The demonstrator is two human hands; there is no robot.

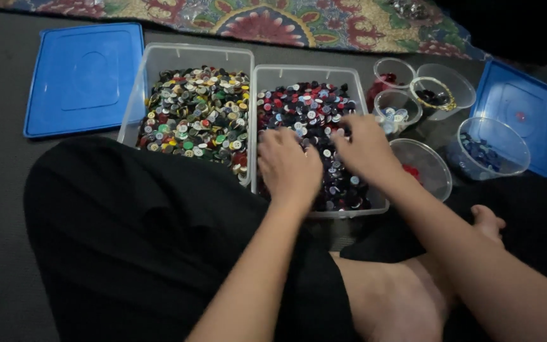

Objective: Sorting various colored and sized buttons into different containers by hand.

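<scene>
While both hands rest in the right-hand tub (261, 95) of dark buttons (314, 111), the left hand (288, 166) lies palm down with fingers loosely spread, and the right hand (365, 147) reaches in beside it, fingers curled; whether it pinches a button, I cannot tell.

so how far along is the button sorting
Done: small clear cups already hold a few sorted buttons, and both blue lids are off. In hand: left hand and right hand dig in the right bin. Left: both bins, including the left bin, look nearly full.
</scene>
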